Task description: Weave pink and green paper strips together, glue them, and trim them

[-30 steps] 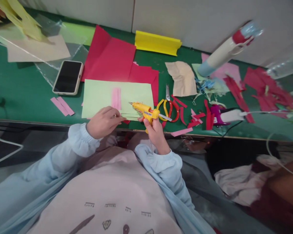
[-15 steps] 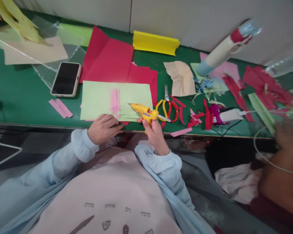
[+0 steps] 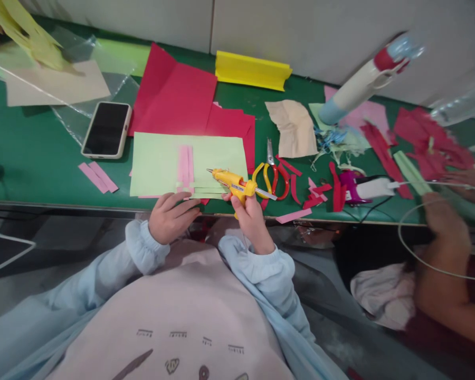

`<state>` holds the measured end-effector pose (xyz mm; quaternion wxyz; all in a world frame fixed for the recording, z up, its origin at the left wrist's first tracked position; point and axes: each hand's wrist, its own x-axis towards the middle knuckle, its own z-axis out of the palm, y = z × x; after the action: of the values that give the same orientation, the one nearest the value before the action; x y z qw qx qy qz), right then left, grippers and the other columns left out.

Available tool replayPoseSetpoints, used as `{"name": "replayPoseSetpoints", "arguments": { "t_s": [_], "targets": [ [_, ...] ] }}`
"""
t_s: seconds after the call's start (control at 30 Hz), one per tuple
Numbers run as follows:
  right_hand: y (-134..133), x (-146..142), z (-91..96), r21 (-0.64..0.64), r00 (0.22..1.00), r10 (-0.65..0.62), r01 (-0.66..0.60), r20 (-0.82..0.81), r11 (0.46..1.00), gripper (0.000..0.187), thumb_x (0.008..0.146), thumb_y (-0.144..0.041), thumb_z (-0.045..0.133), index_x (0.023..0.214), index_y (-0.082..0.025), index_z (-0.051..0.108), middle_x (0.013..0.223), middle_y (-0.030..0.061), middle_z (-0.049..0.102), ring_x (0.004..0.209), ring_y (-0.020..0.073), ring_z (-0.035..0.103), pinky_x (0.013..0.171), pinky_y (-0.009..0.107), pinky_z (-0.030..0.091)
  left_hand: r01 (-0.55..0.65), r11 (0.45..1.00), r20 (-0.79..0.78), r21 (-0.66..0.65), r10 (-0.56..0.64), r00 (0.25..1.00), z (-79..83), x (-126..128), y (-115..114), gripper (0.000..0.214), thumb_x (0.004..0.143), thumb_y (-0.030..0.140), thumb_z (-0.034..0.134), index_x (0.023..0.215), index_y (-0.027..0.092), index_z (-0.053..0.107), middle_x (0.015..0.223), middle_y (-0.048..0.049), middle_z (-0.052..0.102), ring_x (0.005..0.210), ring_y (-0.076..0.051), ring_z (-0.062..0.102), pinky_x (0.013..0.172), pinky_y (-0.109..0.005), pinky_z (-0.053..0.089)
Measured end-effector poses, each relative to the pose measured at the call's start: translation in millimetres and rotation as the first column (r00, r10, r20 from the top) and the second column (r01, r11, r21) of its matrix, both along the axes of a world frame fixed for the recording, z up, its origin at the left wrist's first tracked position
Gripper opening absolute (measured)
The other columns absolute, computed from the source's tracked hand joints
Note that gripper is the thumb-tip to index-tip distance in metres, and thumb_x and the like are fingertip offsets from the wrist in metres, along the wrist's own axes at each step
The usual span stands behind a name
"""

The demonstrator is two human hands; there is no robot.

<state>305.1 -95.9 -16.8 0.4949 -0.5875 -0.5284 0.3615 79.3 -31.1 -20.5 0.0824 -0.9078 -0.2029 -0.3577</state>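
Observation:
My right hand [image 3: 250, 217] is wrapped round the handle of a yellow hot glue gun [image 3: 231, 179], whose nozzle points left over a light green sheet [image 3: 154, 158]; a glue stick juts from its back. My left hand [image 3: 174, 215] rests at the table's front edge, fingers stretched out and slightly apart, by the lower edge of the sheet. Just above its fingertips, pink strips [image 3: 186, 164] stand side by side on the sheet, crossed near the bottom by thin light green strips [image 3: 209, 190]. Whether the fingers touch them I cannot tell.
Scissors [image 3: 271, 169] and red scraps [image 3: 316, 196] lie to the right. Behind are red sheets [image 3: 174, 95] and a yellow folded piece [image 3: 253, 71]; a phone [image 3: 106, 129] lies left. A co-worker's hand [image 3: 445, 214] holds a green strip beside a white cable [image 3: 404, 232].
My left hand has shifted slightly right and its fingers have straightened. My right hand and the glue gun have hardly moved. The co-worker's hands have moved in from the right with the green strip.

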Motion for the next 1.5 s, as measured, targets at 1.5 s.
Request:
{"name": "replayPoseSetpoints", "arguments": {
  "t_s": [1.5],
  "targets": [
    [43.7,-46.7,30.0,-0.11,0.939,0.334,-0.324,0.079,0.94,0.029,0.097,-0.049,0.043,0.112,-0.027,0.053,0.1,0.0036,0.072,0.096,0.0226,0.068,0.09,0.043,0.055,0.002,0.97,0.085,-0.243,0.019,0.996,-14.1,-12.0,-14.5,0.016,0.087,0.007,0.046,0.084,0.022,0.051,0.092,-0.0076,0.071,0.085,-0.02,0.061,0.076,-0.038,0.052]
  ]
}}
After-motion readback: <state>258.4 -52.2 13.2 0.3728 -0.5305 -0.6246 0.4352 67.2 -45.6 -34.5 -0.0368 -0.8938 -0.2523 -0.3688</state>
